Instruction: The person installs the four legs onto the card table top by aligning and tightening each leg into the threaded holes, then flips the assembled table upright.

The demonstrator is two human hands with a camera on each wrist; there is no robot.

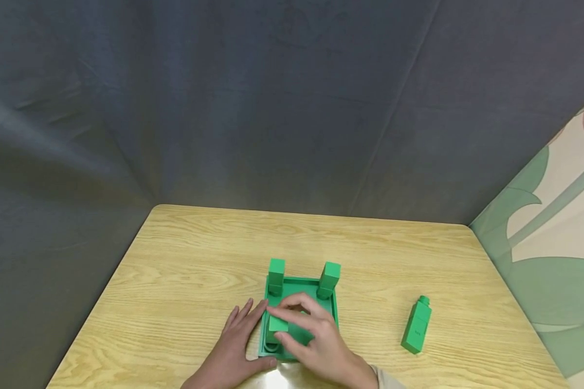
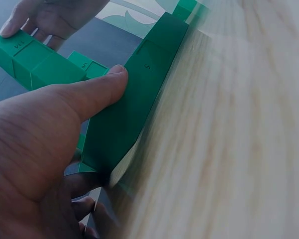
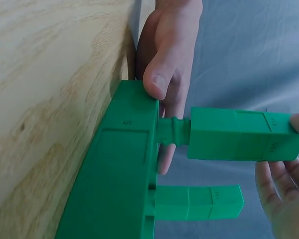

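Observation:
A square green tray-like base with a raised rim sits on the table. My left hand grips its near-left corner, the thumb on the near wall and the fingers along the left side. At that corner stands a green block leg, its ridged neck showing between block and base. My right hand pinches the top end of this leg between thumb and fingers. Two similar green legs, a left one and a right one, stand at the far corners.
Another green leg lies on the wooden table to the right, its round neck pointing away. A dark grey curtain hangs behind and left of the table. A flower-patterned cloth borders the right edge.

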